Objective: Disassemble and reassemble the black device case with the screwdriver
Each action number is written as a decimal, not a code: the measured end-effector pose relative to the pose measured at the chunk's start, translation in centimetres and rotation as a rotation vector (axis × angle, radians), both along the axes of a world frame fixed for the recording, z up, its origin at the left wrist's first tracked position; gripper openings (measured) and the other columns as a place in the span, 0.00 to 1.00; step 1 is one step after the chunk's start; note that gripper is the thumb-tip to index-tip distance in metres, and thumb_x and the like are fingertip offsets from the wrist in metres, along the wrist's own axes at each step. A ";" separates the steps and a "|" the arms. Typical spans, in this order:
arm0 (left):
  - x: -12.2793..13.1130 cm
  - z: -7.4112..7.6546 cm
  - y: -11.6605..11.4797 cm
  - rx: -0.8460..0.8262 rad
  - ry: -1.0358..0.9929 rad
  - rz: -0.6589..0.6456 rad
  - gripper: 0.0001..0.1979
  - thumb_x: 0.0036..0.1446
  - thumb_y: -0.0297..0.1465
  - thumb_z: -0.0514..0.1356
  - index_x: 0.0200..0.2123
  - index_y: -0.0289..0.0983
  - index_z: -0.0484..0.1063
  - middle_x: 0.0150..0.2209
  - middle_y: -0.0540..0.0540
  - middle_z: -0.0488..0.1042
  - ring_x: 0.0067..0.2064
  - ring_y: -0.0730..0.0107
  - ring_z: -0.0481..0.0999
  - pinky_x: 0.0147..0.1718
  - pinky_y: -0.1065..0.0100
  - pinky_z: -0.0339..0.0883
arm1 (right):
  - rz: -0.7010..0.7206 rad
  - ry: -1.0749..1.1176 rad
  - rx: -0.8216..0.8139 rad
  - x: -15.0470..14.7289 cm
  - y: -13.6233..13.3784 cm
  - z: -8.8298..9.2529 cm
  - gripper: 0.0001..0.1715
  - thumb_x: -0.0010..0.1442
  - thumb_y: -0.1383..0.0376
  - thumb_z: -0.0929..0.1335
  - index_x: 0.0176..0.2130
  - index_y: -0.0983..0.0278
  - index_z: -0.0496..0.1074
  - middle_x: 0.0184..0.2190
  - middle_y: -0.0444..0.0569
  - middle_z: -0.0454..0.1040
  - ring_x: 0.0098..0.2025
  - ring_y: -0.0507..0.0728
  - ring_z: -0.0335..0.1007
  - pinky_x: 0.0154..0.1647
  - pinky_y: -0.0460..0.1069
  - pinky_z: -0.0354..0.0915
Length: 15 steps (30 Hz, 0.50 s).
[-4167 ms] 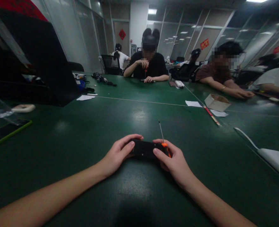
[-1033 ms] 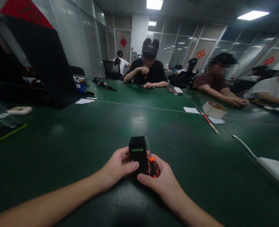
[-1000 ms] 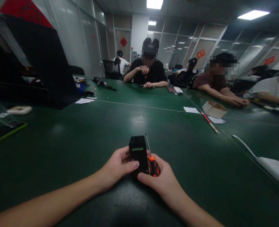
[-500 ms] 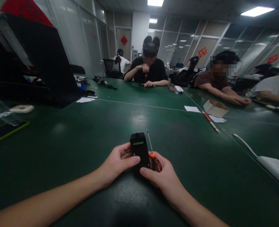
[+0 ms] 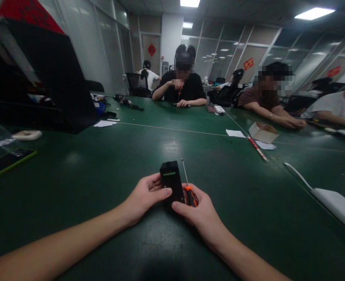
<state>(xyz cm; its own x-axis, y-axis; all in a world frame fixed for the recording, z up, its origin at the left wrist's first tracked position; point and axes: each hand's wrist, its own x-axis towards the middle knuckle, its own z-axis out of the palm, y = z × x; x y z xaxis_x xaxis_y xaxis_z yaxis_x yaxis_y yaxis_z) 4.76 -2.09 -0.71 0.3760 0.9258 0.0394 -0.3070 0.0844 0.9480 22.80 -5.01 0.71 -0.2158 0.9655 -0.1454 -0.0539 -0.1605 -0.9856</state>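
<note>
A black rectangular device (image 5: 172, 183) with a green strip near its top is held upright between both hands at the near middle of the table. My left hand (image 5: 147, 197) is closed on its left side, thumb across the front face. My right hand (image 5: 197, 207) grips the lower right edge with the thumb. That same hand also keeps an orange and black screwdriver (image 5: 190, 195) in its fingers, its thin metal shaft pointing up beside the device. The fingers behind the device are hidden.
The green table (image 5: 102, 164) spreads around. At left are a large black panel (image 5: 52, 74) and a green-edged phone-like slab (image 5: 11, 164). To the right lie a small box (image 5: 262, 133), a red stick (image 5: 257, 148) and a white power strip-like object (image 5: 336, 207). Several people sit beyond.
Both hands and the device sit slightly higher in the picture, with the grip unchanged. The whole view has shifted a little. Across the table, a person's raised hand has moved slightly.
</note>
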 end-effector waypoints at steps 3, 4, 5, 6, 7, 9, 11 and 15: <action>-0.1 0.1 0.0 0.003 -0.015 -0.035 0.22 0.51 0.32 0.69 0.51 0.35 0.75 0.49 0.38 0.78 0.50 0.57 0.78 0.55 0.60 0.65 | 0.013 -0.010 0.007 0.0 0.0 -0.1 0.27 0.45 0.58 0.79 0.43 0.63 0.73 0.29 0.43 0.72 0.28 0.52 0.62 0.28 0.46 0.58; -0.1 0.1 0.0 0.005 -0.015 -0.046 0.22 0.52 0.33 0.69 0.51 0.35 0.75 0.49 0.38 0.79 0.50 0.57 0.78 0.55 0.59 0.65 | 0.020 -0.009 0.007 0.1 0.0 -0.2 0.27 0.44 0.58 0.79 0.43 0.63 0.73 0.29 0.42 0.71 0.27 0.52 0.62 0.28 0.46 0.58; -0.1 0.1 0.0 0.009 -0.013 -0.054 0.22 0.52 0.33 0.68 0.51 0.35 0.75 0.49 0.38 0.79 0.50 0.56 0.78 0.54 0.59 0.65 | 0.025 -0.005 0.008 0.1 0.0 -0.2 0.27 0.44 0.58 0.79 0.43 0.63 0.73 0.29 0.42 0.72 0.27 0.52 0.62 0.28 0.46 0.59; -0.2 0.1 0.1 0.012 -0.009 -0.062 0.22 0.52 0.33 0.68 0.51 0.35 0.75 0.49 0.38 0.79 0.50 0.56 0.78 0.54 0.59 0.65 | 0.032 0.003 0.014 0.1 0.1 -0.2 0.27 0.45 0.59 0.79 0.43 0.63 0.73 0.30 0.43 0.72 0.29 0.52 0.63 0.30 0.47 0.60; -0.2 0.2 0.1 0.018 -0.004 -0.067 0.22 0.52 0.33 0.68 0.51 0.34 0.75 0.49 0.38 0.79 0.50 0.56 0.77 0.54 0.58 0.65 | 0.039 0.013 0.022 0.2 0.1 -0.3 0.27 0.45 0.59 0.79 0.44 0.63 0.73 0.32 0.44 0.73 0.31 0.53 0.65 0.32 0.47 0.61; -0.2 0.2 0.1 0.030 0.003 -0.065 0.22 0.51 0.32 0.69 0.51 0.35 0.75 0.49 0.39 0.78 0.51 0.55 0.77 0.54 0.58 0.65 | 0.057 0.031 0.040 0.2 0.2 -0.4 0.27 0.46 0.60 0.79 0.45 0.63 0.73 0.35 0.46 0.74 0.35 0.55 0.68 0.38 0.49 0.63; -0.2 0.3 0.1 0.035 0.010 -0.059 0.22 0.52 0.32 0.68 0.50 0.35 0.74 0.49 0.39 0.78 0.52 0.55 0.76 0.54 0.58 0.64 | 0.066 0.044 0.042 0.2 0.3 -0.5 0.28 0.45 0.61 0.79 0.45 0.63 0.73 0.36 0.46 0.74 0.36 0.55 0.68 0.40 0.49 0.64; -0.2 0.2 0.1 0.019 0.011 -0.077 0.21 0.52 0.34 0.68 0.49 0.34 0.74 0.49 0.39 0.78 0.54 0.53 0.74 0.54 0.58 0.64 | 0.072 0.048 0.012 0.2 0.2 -0.3 0.27 0.45 0.63 0.79 0.43 0.63 0.72 0.33 0.44 0.74 0.34 0.53 0.67 0.38 0.48 0.63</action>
